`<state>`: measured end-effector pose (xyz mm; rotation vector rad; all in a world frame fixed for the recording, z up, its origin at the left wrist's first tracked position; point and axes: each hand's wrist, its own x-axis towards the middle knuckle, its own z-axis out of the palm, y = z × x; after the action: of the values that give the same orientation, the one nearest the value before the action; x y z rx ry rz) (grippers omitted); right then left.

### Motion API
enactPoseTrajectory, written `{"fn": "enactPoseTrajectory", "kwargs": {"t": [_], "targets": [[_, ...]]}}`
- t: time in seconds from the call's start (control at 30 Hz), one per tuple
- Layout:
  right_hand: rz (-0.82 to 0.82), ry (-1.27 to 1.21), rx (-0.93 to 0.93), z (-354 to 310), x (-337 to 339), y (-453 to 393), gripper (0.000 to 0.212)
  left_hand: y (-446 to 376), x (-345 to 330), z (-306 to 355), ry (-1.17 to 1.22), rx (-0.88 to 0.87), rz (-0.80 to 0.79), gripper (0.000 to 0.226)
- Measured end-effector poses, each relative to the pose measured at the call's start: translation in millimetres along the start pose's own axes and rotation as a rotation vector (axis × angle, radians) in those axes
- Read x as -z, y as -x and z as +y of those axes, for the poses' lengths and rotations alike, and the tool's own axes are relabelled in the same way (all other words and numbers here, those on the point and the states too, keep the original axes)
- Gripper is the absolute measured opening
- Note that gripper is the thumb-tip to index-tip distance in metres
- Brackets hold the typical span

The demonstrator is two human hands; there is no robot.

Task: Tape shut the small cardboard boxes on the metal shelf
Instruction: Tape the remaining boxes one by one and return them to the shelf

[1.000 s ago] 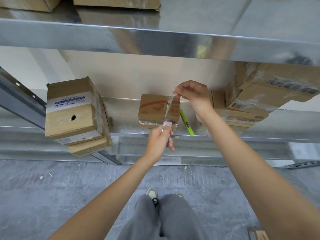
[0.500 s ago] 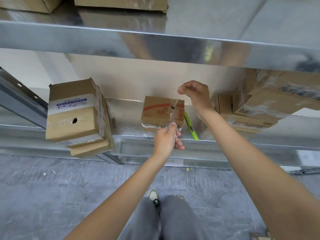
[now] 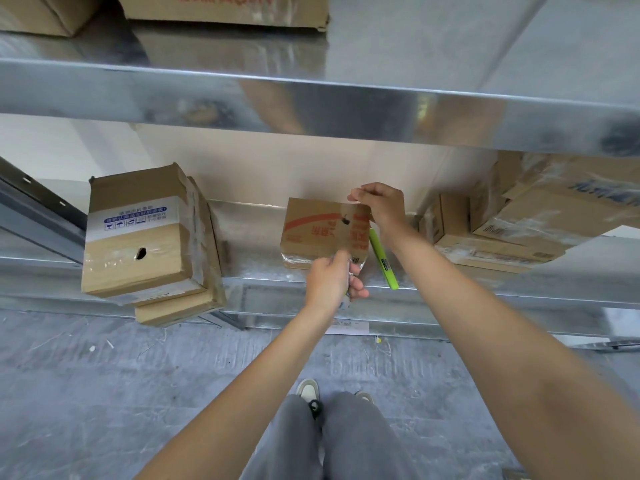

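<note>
On the middle metal shelf, a small cardboard box with red printing stands between a taped stack of boxes at left and a jumble of cartons at right. A person's right hand pinches the top end of a clear tape strip above the box, while the left hand, fingers curled, grips its lower end at the box's front. A lime-green cutter lies just beside the box.
</note>
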<state>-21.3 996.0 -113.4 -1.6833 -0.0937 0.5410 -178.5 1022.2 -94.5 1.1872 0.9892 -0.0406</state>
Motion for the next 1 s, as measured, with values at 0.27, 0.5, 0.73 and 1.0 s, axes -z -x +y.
{"fn": "enactPoseTrajectory", "kwargs": {"t": [0.27, 0.5, 0.73, 1.0], "targets": [[0.037, 0.033, -0.133, 3, -2, -7, 0.011, -5, 2, -1, -0.024, 0.003, -0.029, 0.028], [-0.061, -0.055, -0.492, 7, 3, -14, 0.034, -8, 5, -12, 0.008, -0.149, 0.056, 0.041], [-0.009, -0.147, -0.572, 3, -4, -9, 0.023, -11, 13, -9, 0.032, -0.138, -0.024, 0.067], [0.062, -0.09, -0.347, 7, -19, -5, 0.026, -14, 14, -11, 0.059, -0.152, -0.039, 0.069]]}}
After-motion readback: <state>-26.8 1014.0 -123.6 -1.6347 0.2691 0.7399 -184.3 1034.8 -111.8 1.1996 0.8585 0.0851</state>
